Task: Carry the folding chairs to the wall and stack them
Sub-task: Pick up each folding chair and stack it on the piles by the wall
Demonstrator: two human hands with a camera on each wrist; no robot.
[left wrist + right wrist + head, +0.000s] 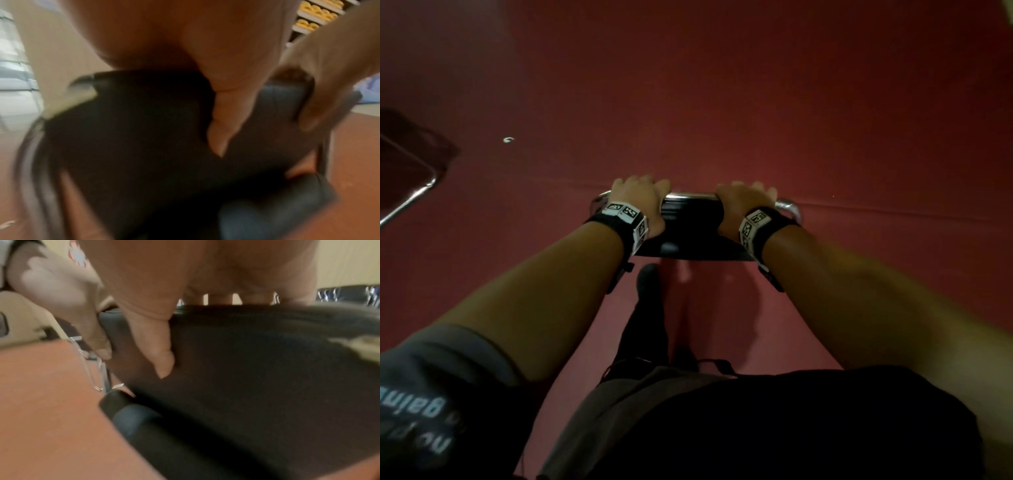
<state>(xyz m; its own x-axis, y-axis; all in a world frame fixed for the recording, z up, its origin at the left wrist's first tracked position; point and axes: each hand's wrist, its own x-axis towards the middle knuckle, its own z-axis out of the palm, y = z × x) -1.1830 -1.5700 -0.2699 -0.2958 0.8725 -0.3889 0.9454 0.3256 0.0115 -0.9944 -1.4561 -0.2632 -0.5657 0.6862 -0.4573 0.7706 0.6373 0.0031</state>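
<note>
A folding chair with a black padded back and a chrome frame hangs in front of me over the red floor. My left hand grips the top of its back on the left. My right hand grips the top on the right. In the left wrist view the left thumb lies down the black back, with the right hand beyond. In the right wrist view the right thumb presses the back, fingers curled over the top edge. Both wrist views are blurred.
Another chair with a chrome frame stands at the left edge of the head view. A small white scrap lies on the red floor. My foot shows below the chair. More dark chairs stand by a beige wall.
</note>
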